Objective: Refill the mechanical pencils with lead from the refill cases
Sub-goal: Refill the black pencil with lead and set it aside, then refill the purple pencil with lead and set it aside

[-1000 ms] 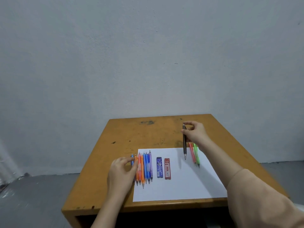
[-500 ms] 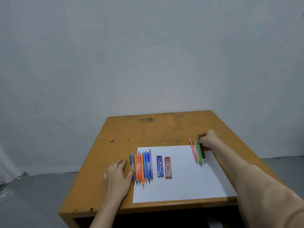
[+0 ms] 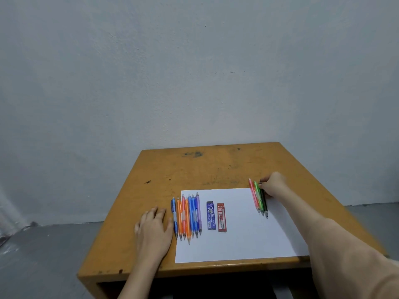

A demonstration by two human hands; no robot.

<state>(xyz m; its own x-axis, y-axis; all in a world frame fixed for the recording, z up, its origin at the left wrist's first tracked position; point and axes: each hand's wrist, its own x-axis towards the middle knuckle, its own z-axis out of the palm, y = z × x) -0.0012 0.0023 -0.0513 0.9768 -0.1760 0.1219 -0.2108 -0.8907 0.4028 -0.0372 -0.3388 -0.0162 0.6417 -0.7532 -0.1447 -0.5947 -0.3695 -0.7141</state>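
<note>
Only pencil's top in right grip

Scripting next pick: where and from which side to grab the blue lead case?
Probably pinch the blue lead case by its two short ends, coming straight down. It lies flat on the paper, bare paper off both ends, while the red case sits close on its right, leaving little finger room along that long edge.

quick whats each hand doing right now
Left hand: open, flat on the table.
Right hand: fingertips at the black pencil, grip cannot be told.
</note>
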